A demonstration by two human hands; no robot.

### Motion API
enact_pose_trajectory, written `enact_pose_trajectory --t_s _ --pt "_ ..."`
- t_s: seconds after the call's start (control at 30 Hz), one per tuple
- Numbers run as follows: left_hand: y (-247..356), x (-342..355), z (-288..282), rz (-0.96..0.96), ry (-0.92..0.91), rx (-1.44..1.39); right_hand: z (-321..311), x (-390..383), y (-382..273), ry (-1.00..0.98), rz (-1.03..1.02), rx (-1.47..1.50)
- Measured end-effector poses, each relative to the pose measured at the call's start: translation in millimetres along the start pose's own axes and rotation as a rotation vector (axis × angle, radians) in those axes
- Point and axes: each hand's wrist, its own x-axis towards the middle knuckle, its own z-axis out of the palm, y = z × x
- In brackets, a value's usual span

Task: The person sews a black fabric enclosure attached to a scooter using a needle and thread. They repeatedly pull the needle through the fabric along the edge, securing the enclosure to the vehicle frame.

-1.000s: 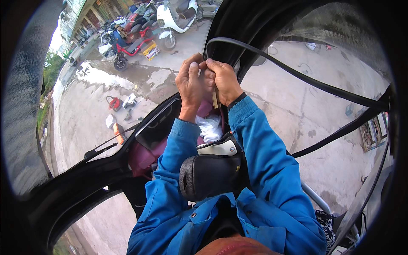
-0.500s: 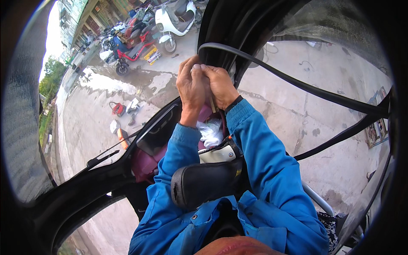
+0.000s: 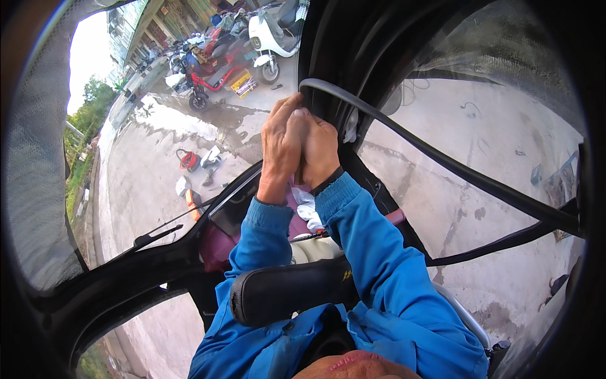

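Note:
My left hand (image 3: 279, 148) and my right hand (image 3: 320, 151) are pressed together, fingers closed, against the black front pillar (image 3: 334, 50) of a small vehicle cabin. Their fingertips meet the upper end of a loose black rubber seal strip (image 3: 442, 167). From there the strip runs down to the right across the side window opening. What lies between the palms is hidden. Both forearms wear blue sleeves (image 3: 372, 252).
A black padded bar (image 3: 284, 292) crosses below my arms, with a white cloth (image 3: 307, 205) and a purple dashboard part (image 3: 218, 243) behind it. A wiper (image 3: 154, 235) lies on the windscreen. Outside are wet concrete, parked scooters (image 3: 265, 31) and a red object (image 3: 187, 159).
My clasped hands have stayed together and crept slightly upward along the pillar, toward the strip's top end. The view has tilted a little.

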Motion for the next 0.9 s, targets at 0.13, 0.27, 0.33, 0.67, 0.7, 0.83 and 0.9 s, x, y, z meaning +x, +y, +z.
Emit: enact_pose_trajectory --t_s 0.13,0.27,0.33,0.67,0.7,0.83,0.9 --pt "5 2 -4 0.021 -0.052 0.073 -1 5 10 -0.032 -0.106 0.012" --pt "1 2 -19 -0.051 -0.128 -0.004 -2 -1 8 0.006 -0.017 0.084" --pt "-2 -1 -22 -0.064 -0.15 -0.086 -4 0 2 -0.035 -0.022 0.013" --pt "-25 -19 -17 -0.148 -0.042 -0.254 -21 1 -5 -0.12 0.094 -0.108" --pt "-25 -19 -16 -0.13 -0.053 -0.227 -23 1 -9 -0.177 0.098 -0.083" --pt "-19 -19 -7 -0.14 -0.028 -0.228 -23 4 -16 -0.168 0.118 -0.063" --pt "-17 -15 -3 -0.082 -0.006 -0.142 -20 5 -18 -0.153 0.123 -0.044"
